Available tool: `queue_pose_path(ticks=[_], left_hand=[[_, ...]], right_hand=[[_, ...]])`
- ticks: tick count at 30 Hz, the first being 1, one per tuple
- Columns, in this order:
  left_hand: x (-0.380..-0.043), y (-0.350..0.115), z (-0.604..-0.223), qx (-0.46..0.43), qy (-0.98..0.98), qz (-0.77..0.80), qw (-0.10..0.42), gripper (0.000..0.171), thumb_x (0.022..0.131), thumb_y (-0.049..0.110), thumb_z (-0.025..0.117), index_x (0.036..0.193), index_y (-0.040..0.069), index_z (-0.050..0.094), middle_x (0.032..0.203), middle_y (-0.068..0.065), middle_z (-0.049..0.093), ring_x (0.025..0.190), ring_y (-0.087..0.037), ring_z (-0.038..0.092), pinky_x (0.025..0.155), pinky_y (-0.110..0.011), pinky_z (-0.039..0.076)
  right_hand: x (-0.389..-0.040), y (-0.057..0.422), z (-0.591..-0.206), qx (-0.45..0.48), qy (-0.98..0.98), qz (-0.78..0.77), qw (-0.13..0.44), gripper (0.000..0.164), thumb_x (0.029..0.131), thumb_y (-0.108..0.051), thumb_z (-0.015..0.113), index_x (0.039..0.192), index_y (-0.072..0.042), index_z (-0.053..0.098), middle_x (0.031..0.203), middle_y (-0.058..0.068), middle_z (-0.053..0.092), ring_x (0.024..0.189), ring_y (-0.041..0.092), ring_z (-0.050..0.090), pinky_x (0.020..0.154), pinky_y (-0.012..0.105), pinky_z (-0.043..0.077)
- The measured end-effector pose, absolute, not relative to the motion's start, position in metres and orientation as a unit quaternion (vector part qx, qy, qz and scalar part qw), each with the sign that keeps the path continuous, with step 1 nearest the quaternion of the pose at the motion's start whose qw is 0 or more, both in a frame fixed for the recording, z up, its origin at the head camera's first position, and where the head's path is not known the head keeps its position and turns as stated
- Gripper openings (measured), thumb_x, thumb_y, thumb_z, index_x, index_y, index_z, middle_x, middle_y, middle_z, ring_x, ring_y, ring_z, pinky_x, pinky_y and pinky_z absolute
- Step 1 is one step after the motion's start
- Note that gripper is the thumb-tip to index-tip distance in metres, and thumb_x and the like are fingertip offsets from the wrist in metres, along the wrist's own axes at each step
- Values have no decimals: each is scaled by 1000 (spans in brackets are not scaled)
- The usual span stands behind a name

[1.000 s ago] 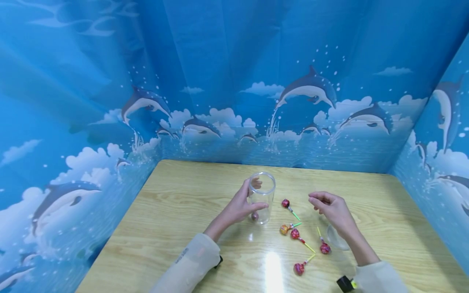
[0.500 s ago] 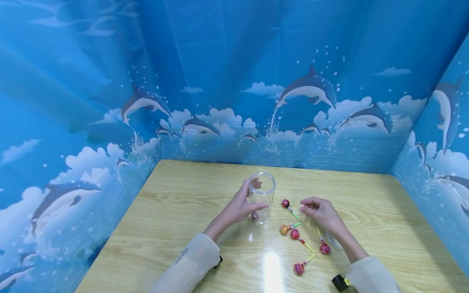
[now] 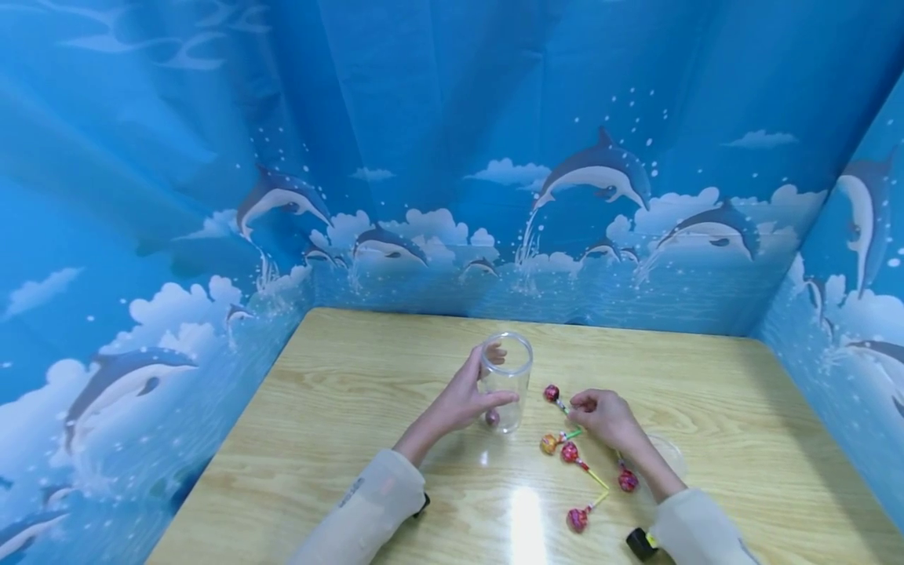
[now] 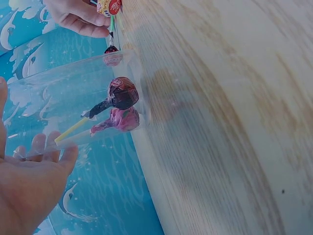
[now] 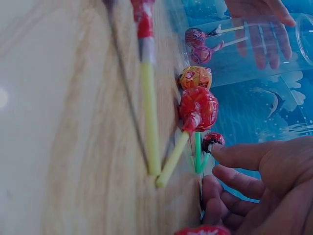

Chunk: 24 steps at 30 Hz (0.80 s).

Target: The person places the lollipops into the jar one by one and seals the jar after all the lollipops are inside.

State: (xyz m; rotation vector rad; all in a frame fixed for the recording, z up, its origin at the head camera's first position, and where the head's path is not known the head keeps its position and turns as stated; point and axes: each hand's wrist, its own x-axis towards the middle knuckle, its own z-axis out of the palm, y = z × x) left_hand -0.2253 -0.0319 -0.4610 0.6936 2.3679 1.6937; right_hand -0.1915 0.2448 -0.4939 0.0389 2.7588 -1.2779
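Observation:
My left hand (image 3: 469, 392) holds an upright clear jar (image 3: 510, 384) around its side, thumb in front and fingers behind. Inside the jar, a dark-wrapped lollipop (image 4: 122, 93) and a pink-wrapped lollipop (image 4: 124, 119) stand heads down. My right hand (image 3: 609, 417) is low over the table, fingertips right at the green stick of a dark red lollipop (image 3: 552, 393). In the right wrist view, its thumb and forefinger are slightly apart beside that stick. Nearer me lie an orange lollipop (image 3: 548, 444) and a red lollipop (image 3: 570, 452) close together.
Another red lollipop (image 3: 577, 519) lies toward the front, and one more lollipop (image 3: 627, 480) is partly under the right forearm. A clear round lid (image 3: 669, 453) lies to the right of that forearm. A blue dolphin-print curtain (image 3: 438, 157) surrounds the wooden table (image 3: 339, 377).
My right hand has moved left and down to the green stick of the dark red lollipop. The left hand and the jar have stayed in place.

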Motion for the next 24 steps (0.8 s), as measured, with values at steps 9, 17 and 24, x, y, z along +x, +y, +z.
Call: queue_pose_path(ticks=[9, 17, 24], left_hand=[[-224, -32, -460, 232, 788, 566, 73, 93, 86, 25, 86, 158, 9, 29, 153, -12, 48, 142, -34, 46, 120, -53, 34], [-225, -32, -460, 235, 787, 565, 71, 93, 86, 24, 86, 159, 8, 29, 154, -13, 48, 142, -35, 46, 120, -54, 33], [-225, -32, -461, 236, 789, 563, 70, 93, 86, 24, 85, 159, 9, 29, 155, -13, 47, 142, -35, 45, 120, -54, 33]], right_hand=[[-193, 239, -493, 16, 922, -384, 47, 31, 81, -9, 84, 106, 5, 72, 90, 6, 69, 81, 19, 61, 71, 32, 56], [-194, 238, -495, 0, 935, -353, 36, 16, 81, -8, 82, 94, -1, 74, 82, 2, 69, 72, 17, 59, 67, 33, 54], [-195, 237, -495, 14, 936, -349, 31, 8, 85, -8, 78, 91, -2, 76, 81, 3, 71, 67, 16, 56, 62, 31, 49]])
